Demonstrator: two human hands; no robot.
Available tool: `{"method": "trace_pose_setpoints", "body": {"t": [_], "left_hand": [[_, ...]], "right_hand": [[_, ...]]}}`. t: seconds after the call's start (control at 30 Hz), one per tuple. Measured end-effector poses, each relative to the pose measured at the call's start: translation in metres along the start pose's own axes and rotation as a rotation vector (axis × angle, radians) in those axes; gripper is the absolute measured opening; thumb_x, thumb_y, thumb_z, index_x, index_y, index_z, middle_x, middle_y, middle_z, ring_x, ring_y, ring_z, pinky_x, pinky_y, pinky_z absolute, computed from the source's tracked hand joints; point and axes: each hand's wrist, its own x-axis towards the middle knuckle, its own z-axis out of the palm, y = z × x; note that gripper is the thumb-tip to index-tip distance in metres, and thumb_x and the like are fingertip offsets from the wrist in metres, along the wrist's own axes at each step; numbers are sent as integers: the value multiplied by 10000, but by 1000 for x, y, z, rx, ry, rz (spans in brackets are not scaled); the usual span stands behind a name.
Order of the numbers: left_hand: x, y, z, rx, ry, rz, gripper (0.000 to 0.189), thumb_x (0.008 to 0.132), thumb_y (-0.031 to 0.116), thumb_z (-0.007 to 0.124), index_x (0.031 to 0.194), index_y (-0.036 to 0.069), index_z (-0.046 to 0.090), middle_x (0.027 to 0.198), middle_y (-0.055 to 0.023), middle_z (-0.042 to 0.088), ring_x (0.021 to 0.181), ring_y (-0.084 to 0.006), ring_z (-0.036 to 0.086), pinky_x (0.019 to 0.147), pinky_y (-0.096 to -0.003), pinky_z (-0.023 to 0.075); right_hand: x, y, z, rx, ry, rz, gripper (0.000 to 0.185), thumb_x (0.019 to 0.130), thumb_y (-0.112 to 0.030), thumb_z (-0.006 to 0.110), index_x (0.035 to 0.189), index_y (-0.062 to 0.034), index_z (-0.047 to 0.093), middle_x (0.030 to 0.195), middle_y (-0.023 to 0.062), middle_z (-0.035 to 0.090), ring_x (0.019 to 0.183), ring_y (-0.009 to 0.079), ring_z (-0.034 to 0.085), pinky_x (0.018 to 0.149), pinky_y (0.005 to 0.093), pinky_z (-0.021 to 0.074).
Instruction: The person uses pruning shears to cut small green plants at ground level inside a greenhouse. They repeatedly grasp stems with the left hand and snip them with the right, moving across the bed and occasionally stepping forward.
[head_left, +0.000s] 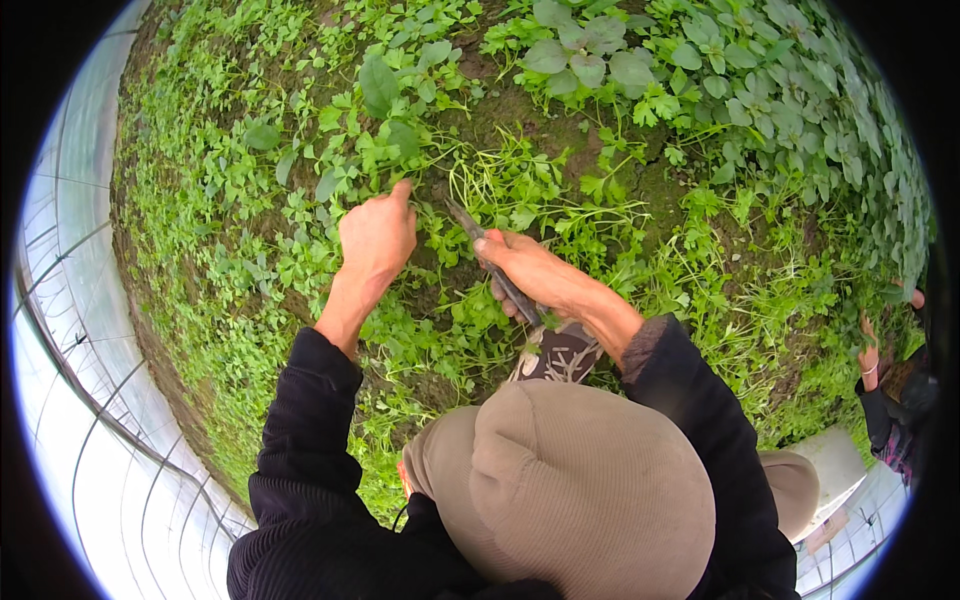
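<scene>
My left hand (377, 231) is low among the green leaves, its fingers curled under and out of sight. Its tip touches the base of a broad-leaved plant (379, 86); whether a stem is pinched there is hidden. My right hand (521, 266) grips a dark, narrow hand tool (466, 222) with a pointed end, which slants up and left towards the soil. Just beyond that point lies a tuft of pale stems (472, 180) with lobed, parsley-like leaves (536, 180). Bare brown soil (480, 64) shows between the plants.
My bent knee (592, 465) in tan trousers and a patterned shoe (559, 356) are below my hands. Taller purple-green leafy plants (780, 97) grow at the upper right. Another person's hand (868, 352) shows at the right edge, near a pale container (829, 465). Greenhouse sheeting (90, 420) curves along the left.
</scene>
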Motion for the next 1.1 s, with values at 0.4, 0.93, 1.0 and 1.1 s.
{"method": "trace_pose_setpoints", "body": {"t": [0.4, 0.93, 1.0, 1.1], "left_hand": [[-6, -8, 10, -74, 4, -52, 163, 887, 168, 615, 999, 53, 594, 695, -146, 666, 599, -339, 659, 536, -453, 511], [7, -12, -3, -310, -104, -230, 260, 889, 252, 624, 981, 12, 667, 733, -227, 673, 671, -404, 661, 658, -492, 524], [11, -12, -3, -358, -137, -265, 273, 880, 263, 637, 977, 11, 678, 744, -227, 677, 689, -400, 666, 670, -488, 527], [14, -11, 1, -303, -139, -234, 268, 864, 254, 653, 983, 16, 686, 764, -220, 685, 721, -392, 675, 680, -477, 532]], "right_hand": [[3, -1, 4, 66, -126, -31, 514, 1018, -467, 396, 1265, -15, 394, 787, 46, 513, 576, 145, 546, 492, 323, 493], [38, -6, 12, 153, -170, -2, 421, 1036, -485, 356, 1026, -80, 468, 742, 44, 566, 553, 162, 581, 485, 324, 505], [42, -6, 12, 146, -170, 5, 429, 1032, -492, 358, 1030, -79, 476, 747, 46, 575, 555, 164, 586, 486, 328, 514], [48, -6, 12, 169, -181, 5, 436, 1028, -497, 369, 1024, -75, 478, 749, 50, 578, 559, 164, 589, 483, 331, 520]]}}
